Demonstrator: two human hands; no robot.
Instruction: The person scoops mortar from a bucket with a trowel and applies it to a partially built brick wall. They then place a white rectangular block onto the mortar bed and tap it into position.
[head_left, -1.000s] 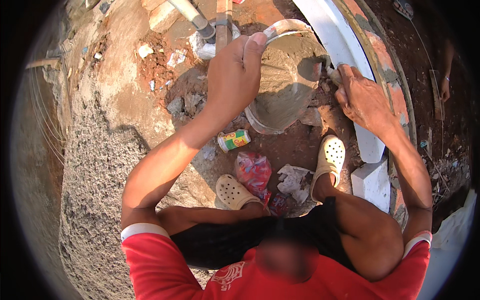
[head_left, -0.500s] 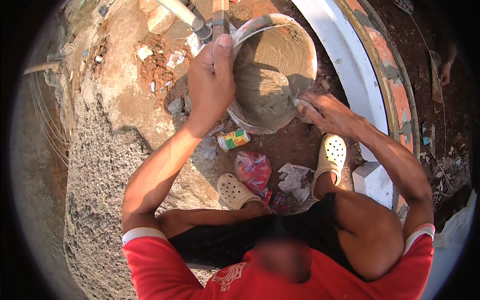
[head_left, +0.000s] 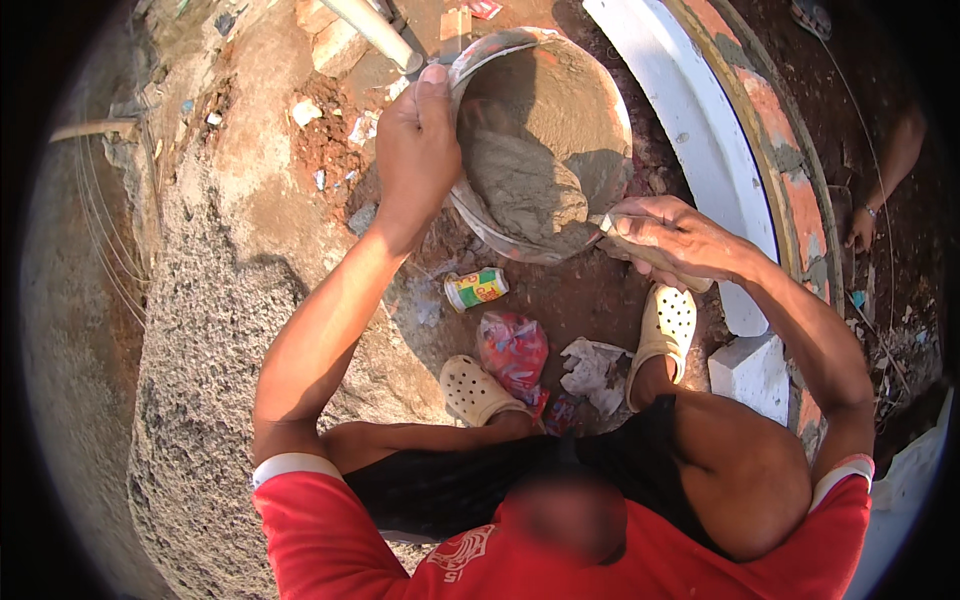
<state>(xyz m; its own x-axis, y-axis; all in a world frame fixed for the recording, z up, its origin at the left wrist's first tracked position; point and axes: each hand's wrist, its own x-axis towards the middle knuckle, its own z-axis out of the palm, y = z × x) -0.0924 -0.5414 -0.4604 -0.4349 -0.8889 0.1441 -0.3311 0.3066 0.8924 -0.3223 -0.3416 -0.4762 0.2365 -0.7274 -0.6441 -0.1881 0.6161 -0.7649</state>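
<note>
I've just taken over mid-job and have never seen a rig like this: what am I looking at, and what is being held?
There is no machine here: these are a person's own bare hands, seen from a wide fisheye camera worn on the head and looking down, so straight edges bend near the rim. The left hand grips the rim of a bucket holding wet grey mix. The right hand holds a tool handle beside it; its far end is hard to make out. On the ground nearer the body lie a cup on its side, a red plastic bag and a crumpled pale sheet. Another person's hand shows at far right.
</note>
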